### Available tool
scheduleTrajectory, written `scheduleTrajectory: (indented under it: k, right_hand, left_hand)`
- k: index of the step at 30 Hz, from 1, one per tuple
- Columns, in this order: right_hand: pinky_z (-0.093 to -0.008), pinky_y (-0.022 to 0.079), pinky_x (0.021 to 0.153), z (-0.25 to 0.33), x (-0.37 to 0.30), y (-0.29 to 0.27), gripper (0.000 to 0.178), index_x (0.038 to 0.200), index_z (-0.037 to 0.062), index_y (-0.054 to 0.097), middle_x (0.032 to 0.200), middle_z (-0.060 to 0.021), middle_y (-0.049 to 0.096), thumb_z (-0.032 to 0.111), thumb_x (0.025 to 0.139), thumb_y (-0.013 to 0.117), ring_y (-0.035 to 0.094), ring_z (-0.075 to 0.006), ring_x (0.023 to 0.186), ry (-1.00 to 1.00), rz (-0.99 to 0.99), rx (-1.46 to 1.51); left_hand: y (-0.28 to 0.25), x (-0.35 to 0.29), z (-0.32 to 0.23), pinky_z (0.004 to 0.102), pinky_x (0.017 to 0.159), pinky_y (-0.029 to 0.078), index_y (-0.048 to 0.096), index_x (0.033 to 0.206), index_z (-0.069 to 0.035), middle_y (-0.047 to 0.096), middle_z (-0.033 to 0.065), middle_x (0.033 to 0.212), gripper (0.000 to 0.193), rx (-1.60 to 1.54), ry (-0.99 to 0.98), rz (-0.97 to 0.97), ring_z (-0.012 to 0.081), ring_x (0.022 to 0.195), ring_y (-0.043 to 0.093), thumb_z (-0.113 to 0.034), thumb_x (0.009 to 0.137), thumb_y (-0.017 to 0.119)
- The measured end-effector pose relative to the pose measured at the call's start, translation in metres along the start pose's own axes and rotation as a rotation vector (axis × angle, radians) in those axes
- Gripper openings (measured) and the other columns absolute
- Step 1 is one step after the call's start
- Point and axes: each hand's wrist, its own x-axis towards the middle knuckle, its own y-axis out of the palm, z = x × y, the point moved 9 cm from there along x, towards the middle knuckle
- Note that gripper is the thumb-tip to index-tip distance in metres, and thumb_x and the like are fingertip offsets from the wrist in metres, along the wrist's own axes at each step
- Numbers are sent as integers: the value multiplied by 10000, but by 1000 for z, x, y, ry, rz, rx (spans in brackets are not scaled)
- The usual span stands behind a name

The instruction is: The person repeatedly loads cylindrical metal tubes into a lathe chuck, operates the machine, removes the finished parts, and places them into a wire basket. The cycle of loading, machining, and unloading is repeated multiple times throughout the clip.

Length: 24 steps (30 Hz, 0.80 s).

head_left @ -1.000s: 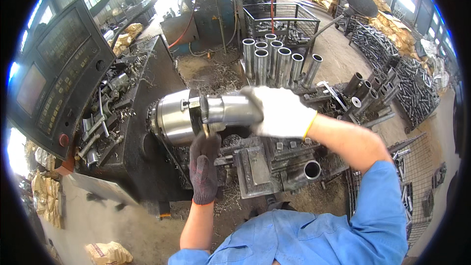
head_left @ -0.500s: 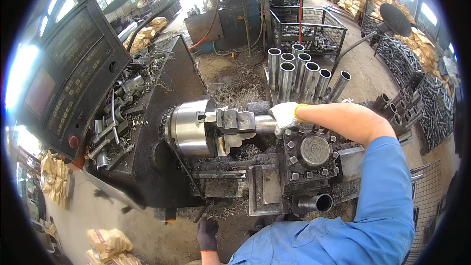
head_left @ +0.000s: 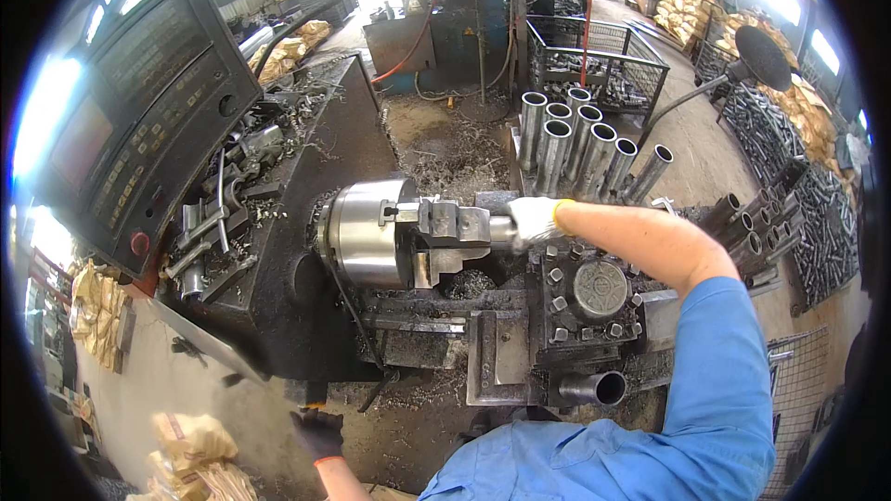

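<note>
Your right hand (head_left: 536, 221), in its white glove, is curled closed around the outer end of the pipe (head_left: 502, 228); your fingertips are hidden. The pipe's other end disappears between the stepped jaws of the chuck (head_left: 369, 232). Your left hand (head_left: 318, 432), dark-gloved, is low beside the machine, well apart from the pipe; its fingers blur into shadow, so you can't tell its grip. Your right forearm covers part of the bench behind the tool post (head_left: 599, 289), which stands just beside the pipe. Upright tubes (head_left: 594, 144) crowd beyond your glove, and dark rim cuts off the control panel (head_left: 139, 130).
</note>
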Motion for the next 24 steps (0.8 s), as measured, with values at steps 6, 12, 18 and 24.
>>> scheduleTrajectory:
  k: [6, 12, 18, 24]
  right_hand:
    - [-433, 529, 1104, 40, -18, -27, 969, 1524, -7, 531, 1432, -282, 655, 362, 705, 892, 655, -383, 1316, -110, -190, 168]
    - [-379, 534, 1124, 35, -191, -85, 651, 1478, 19, 599, 1391, -185, 713, 286, 908, 767, 705, -283, 1270, -113, -592, 460]
    - [-331, 586, 879, 25, -363, 3, 255, 1158, -3, 764, 1029, -150, 795, 57, 910, 751, 745, -217, 931, 274, -1313, 504]
    - [-353, 579, 880, 20, -418, 95, 252, 1121, -31, 765, 1040, -154, 790, 109, 912, 751, 728, -218, 935, 361, -1369, 609]
  left_hand:
    - [-3, 19, -13, 467, 752, 474, 558, 863, -225, 391, -29, 596, 401, 304, 185, 37, 168, 497, 367, -567, 1072, 536]
    - [-9, 7, -25, 349, 516, 418, 643, 1023, -130, 548, 29, 629, 382, 381, 383, -98, 167, 512, 489, -511, 1054, 637]
    - [169, -199, -157, 445, 1148, 459, 573, 1433, 48, 625, 228, 1404, 445, 1002, 1641, -45, 368, 1321, 599, -115, 1032, 676]
    - [400, -198, -266, 494, 861, 579, 439, 1579, -58, 763, 206, 1099, 666, 1636, 1801, -291, 386, 1023, 744, -359, 1015, 625]
